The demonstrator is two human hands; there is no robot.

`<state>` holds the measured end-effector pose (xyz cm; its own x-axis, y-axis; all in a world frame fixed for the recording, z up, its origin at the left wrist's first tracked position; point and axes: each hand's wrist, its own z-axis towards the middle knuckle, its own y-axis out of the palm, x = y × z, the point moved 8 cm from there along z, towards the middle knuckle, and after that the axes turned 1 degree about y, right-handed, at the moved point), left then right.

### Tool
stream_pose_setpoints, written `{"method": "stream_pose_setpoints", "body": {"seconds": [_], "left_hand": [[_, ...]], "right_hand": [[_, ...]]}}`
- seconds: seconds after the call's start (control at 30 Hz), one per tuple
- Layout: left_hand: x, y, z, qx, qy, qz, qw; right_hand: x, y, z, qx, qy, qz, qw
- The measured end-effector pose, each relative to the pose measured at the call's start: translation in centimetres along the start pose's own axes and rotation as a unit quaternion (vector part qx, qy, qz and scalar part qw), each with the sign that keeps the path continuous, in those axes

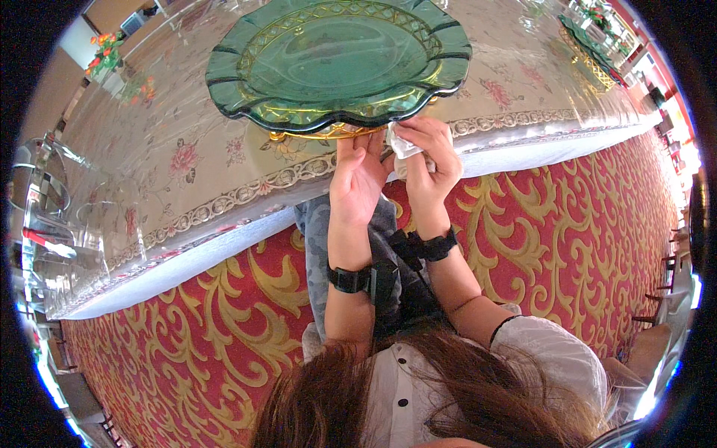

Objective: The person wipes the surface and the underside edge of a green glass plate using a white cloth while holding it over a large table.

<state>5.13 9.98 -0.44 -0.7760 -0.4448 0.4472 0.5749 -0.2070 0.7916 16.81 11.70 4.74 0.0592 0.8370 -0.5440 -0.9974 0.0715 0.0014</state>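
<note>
A large green glass plate [336,56] with a scalloped rim and gold lattice trim sits at the table's near side. Gold metalwork [328,134] shows under its front rim. My left hand [357,183] is below that rim, palm toward me and fingers stretched upward. The plate hides its fingertips, so I cannot tell how firmly they touch it. Just to the right, my right hand [433,157] pinches a crumpled white cloth or tissue [404,143] close against the front edge of the plate.
A flowered tablecloth under clear plastic covers the table [224,179]. Orange flowers [106,54] stand far left, with clear glassware [45,175] nearer. Another green and gold plate [586,52] lies far right. Red and gold carpet [523,239] stretches below the table edge.
</note>
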Motion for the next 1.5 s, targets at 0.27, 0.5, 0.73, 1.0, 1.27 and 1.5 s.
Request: {"method": "stream_pose_setpoints", "body": {"seconds": [0.27, 0.5, 0.73, 1.0, 1.27, 1.5], "left_hand": [[0.2, -0.1, -0.1, 0.007, -0.010, -0.014, 1.000], [0.2, -0.2, 0.0, 0.013, -0.005, 0.003, 1.000], [0.1, -0.5, -0.2, 0.019, -0.005, -0.001, 1.000], [-0.1, -1.4, -0.5, 0.047, -0.024, 0.018, 0.998], [-0.1, -0.6, -0.1, 0.010, -0.012, 0.006, 1.000], [-0.2, -0.4, 0.0, -0.015, 0.005, 0.009, 1.000]], "right_hand": [[-1.2, 1.0, 0.2, -0.061, -0.069, -0.017, 0.996], [-1.2, 1.1, 0.1, -0.059, -0.044, 0.022, 0.997], [-0.1, 1.7, 0.3, -0.103, -0.001, 0.068, 0.992], [-0.6, 2.5, 0.6, -0.175, -0.015, 0.067, 0.982], [1.5, 0.2, 1.1, -0.197, 0.025, 0.122, 0.972], [4.6, -3.4, 1.4, 0.037, 0.148, 0.194, 0.969]]}}
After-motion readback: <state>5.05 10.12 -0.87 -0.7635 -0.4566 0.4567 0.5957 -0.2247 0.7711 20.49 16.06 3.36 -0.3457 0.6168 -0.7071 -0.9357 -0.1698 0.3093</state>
